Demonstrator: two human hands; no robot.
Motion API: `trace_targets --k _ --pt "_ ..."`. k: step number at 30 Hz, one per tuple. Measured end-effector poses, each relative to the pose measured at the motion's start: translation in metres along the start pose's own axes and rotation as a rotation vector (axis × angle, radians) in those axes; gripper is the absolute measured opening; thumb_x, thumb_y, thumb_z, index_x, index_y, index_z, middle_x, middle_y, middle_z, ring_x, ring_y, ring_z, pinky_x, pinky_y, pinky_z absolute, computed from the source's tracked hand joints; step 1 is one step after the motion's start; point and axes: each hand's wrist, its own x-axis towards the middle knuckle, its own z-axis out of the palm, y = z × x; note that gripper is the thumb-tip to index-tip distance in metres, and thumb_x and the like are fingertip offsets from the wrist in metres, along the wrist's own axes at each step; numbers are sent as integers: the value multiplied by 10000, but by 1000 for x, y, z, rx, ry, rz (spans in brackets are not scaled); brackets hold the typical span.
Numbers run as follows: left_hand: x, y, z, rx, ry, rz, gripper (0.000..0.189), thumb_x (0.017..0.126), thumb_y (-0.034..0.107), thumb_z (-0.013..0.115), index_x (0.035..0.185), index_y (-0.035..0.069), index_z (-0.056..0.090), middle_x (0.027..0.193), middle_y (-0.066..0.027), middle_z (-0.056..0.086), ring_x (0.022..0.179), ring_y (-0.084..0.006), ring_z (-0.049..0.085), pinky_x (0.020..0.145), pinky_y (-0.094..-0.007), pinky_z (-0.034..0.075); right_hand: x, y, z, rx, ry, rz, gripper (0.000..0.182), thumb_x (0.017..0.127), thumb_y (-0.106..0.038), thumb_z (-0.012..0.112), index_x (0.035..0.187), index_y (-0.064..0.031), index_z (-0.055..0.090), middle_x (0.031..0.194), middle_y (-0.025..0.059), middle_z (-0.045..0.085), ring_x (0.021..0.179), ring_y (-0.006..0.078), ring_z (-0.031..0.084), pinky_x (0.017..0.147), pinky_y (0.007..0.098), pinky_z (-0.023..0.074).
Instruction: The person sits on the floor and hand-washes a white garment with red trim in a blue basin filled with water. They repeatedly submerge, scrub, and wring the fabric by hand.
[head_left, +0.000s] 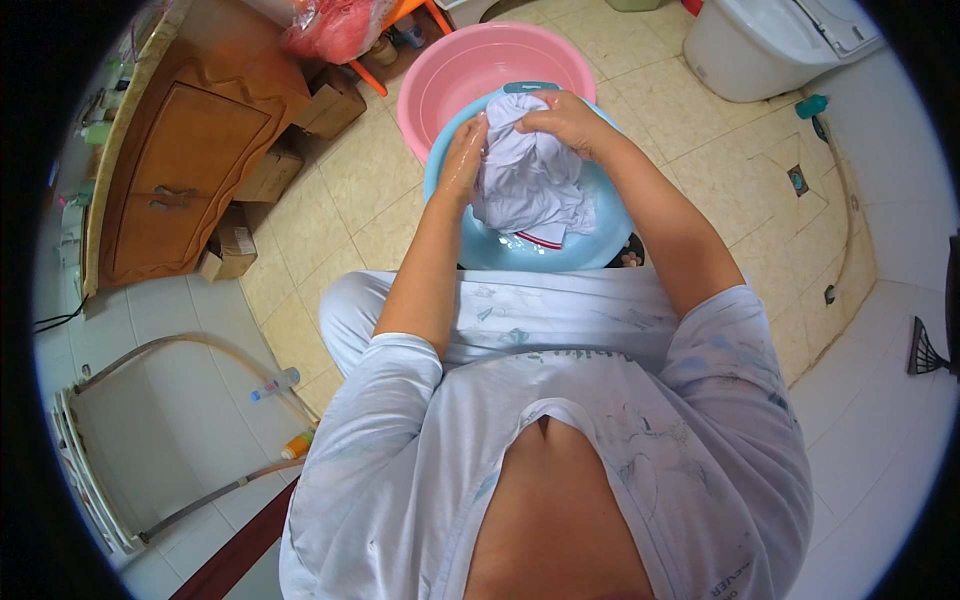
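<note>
A wet white garment (529, 180) with a red-striped edge hangs bunched over a light blue plastic basin (487, 253). My right hand (562, 124) grips the cloth near its top, fingers and thumb pinched into the folds. On the other side my left hand (465, 154), wet and shiny, lies along the cloth's left edge with its fingers pointing up; whether it grips the fabric is hard to see. Glints of water show in the basin around the garment's lower edge. A teal washboard-like end (531, 88) sticks up at the basin's far rim; the cloth hides the rest.
Touching the blue basin's far side is a pink basin (495, 45). Left stand a wooden cabinet (187, 142), cardboard boxes (330, 105) and an orange-legged rack (367, 79). A white toilet (739, 52) and floor drain (797, 180) are at right. A plastic bottle (275, 384) lies lower left.
</note>
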Motion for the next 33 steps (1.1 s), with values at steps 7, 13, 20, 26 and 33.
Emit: trace_targets --k 7,13,20,26,33 --pt "-1 -70 -40 162 -214 -14 401 906 347 456 1157 52 558 1069 -27 597 934 -145 524 843 -298 405 -24 -54 30 320 -67 -161 326 749 -53 586 1068 14 584 942 74 640 874 150 609 811 282 474" --pt "-16 -66 -51 48 -432 13 184 756 158 524 879 43 601 767 8 571 694 -96 498 665 -250 409 -30 -69 30 716 -102 -228 397 730 -36 603 1119 23 548 1011 91 624 908 178 609 827 304 485" --pt "-27 -31 -31 -30 173 133 108 660 22 591 757 43 549 720 -17 538 674 -137 501 594 -286 413 -14 11 -54 -235 339 -67 494 666 -104 658 1137 -10 546 1024 120 629 924 210 609 814 326 476" --pt "9 -65 -6 811 -83 372 338 654 143 640 950 0 560 1014 -220 588 913 -364 573 838 -409 443 -8 108 -40 -879 529 380 642 690 -319 671 1238 -31 501 1111 228 586 1040 319 571 886 388 439" --pt "51 -109 -14 1175 -105 -292 504 712 201 616 1152 -4 481 1083 -257 575 1027 -370 564 907 -417 433 1 135 8 -1024 510 479 760 743 -591 593 1375 -246 352 1377 190 318 1234 409 331 901 605 341"
